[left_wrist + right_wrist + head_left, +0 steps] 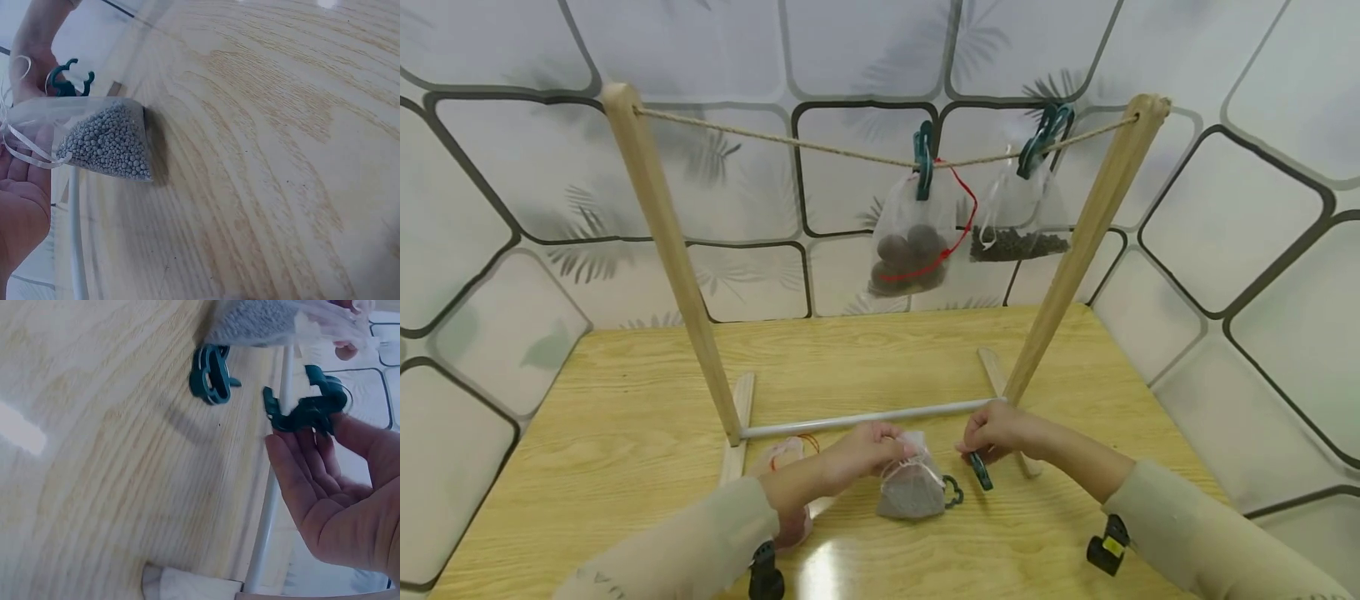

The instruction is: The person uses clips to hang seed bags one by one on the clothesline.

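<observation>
Two hands low on wooden counter [625,400], left hand [868,446] pinching clear mesh pouch of grey pellets [913,487] by its top, right hand [1000,432] gripping dark green plastic clip [979,470], long axis pointing 5 o'clock.

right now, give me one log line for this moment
left hand: pinches mesh pouch of grey pellets on wooden table | right hand: holds green plastic clip | second green clip: lying beside pouch

Both sleeved arms reached forward; the left hand [865,448] pinched with curled fingers, the right hand [996,432] likewise.
</observation>
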`<action>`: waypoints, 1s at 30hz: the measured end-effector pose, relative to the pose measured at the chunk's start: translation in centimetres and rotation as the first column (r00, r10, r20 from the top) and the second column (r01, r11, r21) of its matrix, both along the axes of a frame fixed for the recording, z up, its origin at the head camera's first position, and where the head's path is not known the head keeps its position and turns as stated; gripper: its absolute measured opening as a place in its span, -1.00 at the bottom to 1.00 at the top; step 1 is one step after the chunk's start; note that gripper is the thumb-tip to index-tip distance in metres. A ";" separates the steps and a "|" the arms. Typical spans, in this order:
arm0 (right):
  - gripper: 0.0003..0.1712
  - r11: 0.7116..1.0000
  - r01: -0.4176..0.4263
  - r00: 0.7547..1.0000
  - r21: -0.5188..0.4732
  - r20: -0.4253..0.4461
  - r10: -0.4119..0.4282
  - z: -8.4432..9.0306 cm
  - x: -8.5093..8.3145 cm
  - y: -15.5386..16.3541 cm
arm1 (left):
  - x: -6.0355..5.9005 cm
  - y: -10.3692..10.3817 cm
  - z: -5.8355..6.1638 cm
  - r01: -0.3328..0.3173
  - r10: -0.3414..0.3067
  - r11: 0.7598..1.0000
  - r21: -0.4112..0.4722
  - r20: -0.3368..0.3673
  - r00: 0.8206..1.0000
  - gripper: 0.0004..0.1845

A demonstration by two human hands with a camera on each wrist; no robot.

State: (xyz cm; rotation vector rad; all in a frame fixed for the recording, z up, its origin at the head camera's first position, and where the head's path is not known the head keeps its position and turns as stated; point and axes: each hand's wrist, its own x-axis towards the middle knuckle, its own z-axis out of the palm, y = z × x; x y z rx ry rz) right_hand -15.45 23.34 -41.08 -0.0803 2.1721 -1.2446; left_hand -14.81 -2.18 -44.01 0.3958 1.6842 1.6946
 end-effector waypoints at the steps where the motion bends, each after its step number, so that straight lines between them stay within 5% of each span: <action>1: -0.85 0.999 0.025 0.999 -0.027 0.020 -0.025 0.0 -0.1 0.0 | -0.1 -0.1 0.1 -0.008 0.008 1.000 0.008 0.018 1.000 -0.80; 5: -0.83 0.976 0.158 0.980 -0.148 0.145 -0.137 -0.1 -0.3 0.1 | -0.4 -0.8 0.5 -0.051 0.048 0.998 0.034 0.085 0.995 -0.85; 9: -0.84 0.917 0.310 0.929 -0.250 0.283 -0.237 0.1 -0.4 -0.2 | -0.7 -1.5 1.1 -0.104 0.098 0.994 0.044 0.112 0.989 -0.85; 14: -0.85 0.870 0.402 0.889 -0.285 0.349 -0.296 0.5 -0.4 -0.7 | -1.3 -2.5 1.7 -0.127 0.121 0.991 0.049 0.118 0.986 -0.80; 17: -0.88 0.868 0.405 0.888 -0.287 0.348 -0.300 0.8 -0.3 -1.0 | -1.7 -3.2 2.2 -0.119 0.113 0.992 0.049 0.102 0.988 -0.81; 30: -0.85 0.920 0.266 0.956 -0.288 0.198 -0.215 5.4 -0.3 -3.1 | -3.2 -6.2 6.7 -0.148 0.142 0.982 0.115 0.059 0.988 -0.93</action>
